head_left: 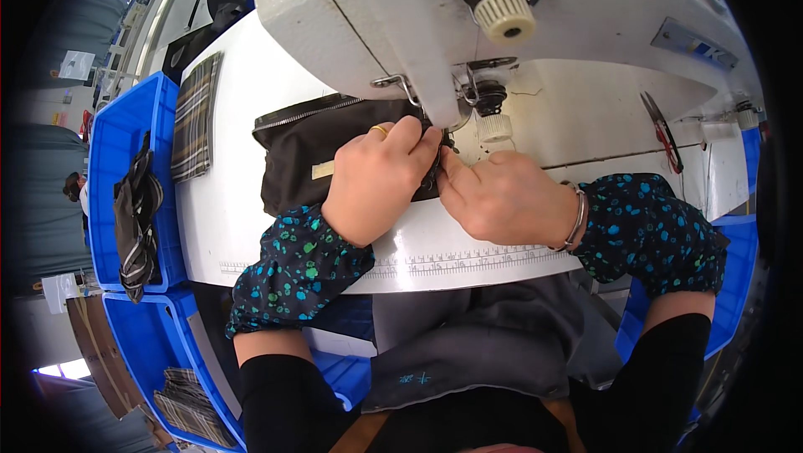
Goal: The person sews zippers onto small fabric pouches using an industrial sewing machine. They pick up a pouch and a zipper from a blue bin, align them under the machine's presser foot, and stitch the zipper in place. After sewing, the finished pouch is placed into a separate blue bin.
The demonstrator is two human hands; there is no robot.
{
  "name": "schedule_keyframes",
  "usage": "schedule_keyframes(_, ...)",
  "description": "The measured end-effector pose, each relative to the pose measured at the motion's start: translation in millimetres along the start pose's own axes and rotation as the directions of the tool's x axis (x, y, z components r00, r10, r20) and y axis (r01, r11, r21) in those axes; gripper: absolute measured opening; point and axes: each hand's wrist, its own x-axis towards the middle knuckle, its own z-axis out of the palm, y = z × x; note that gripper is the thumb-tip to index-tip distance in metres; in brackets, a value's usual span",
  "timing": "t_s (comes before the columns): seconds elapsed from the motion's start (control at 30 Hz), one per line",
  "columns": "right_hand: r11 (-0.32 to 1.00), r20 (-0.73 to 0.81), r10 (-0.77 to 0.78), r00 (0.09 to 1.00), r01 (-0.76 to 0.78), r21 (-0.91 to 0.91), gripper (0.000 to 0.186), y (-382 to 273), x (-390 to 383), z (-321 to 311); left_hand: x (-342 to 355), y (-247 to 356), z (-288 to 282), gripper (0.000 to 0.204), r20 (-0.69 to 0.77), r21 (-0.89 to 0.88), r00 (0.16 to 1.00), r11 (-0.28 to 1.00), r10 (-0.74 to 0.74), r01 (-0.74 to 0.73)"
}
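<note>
While both hands pinch the dark fabric piece (335,152) under the sewing machine (435,26) needle, left hand (376,181) and right hand (493,198) fingertips grasping its edge, stitching looks midway. It lies on the white table (226,202); blue bins (121,143) hold plaid pieces alongside.

Head view, looking steeply down, close over table (251,227)

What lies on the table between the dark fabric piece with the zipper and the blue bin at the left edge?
In the head view, a folded plaid fabric piece lies on the white table between the dark zippered fabric and the blue bin.
</note>
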Motion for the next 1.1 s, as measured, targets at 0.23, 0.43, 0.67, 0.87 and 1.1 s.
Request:
schedule_keyframes(0.23, 1.0, -0.076, -0.008, 0.997, 0.007, -0.003, 0.021, -2, 1, 4, 0, 1, 1, 0.039, -0.111, 0.041, 0.992, 0.997, 0.067, -0.063)
schedule_keyframes(0.43, 1.0, -0.058, -0.003, 0.998, 0.004, 0.022, 0.018, -2, 3, 0, -4, 9, 5, 0.039, -0.122, 0.107, 0.988, 0.991, 0.094, -0.081)
schedule_keyframes(0.67, 1.0, -0.061, 0.007, 0.998, -0.005, 0.021, 0.017, -3, 3, 1, -4, 15, 7, 0.038, -0.112, -0.036, 0.993, 0.999, -0.025, 0.022)
schedule_keyframes(0.87, 1.0, -0.045, -0.01, 0.999, 0.01, -0.004, 0.019, -2, 4, -2, -4, 15, 7, 0.037, -0.12, -0.085, 0.991, 0.995, -0.063, 0.053)
schedule_keyframes(1.1, 0.998, -0.055, 0.033, 0.998, -0.035, -0.05, 0.019, 2, 4, 7, 5, 10, 13, 0.035, -0.132, -0.087, 0.986, 0.992, -0.098, 0.087)
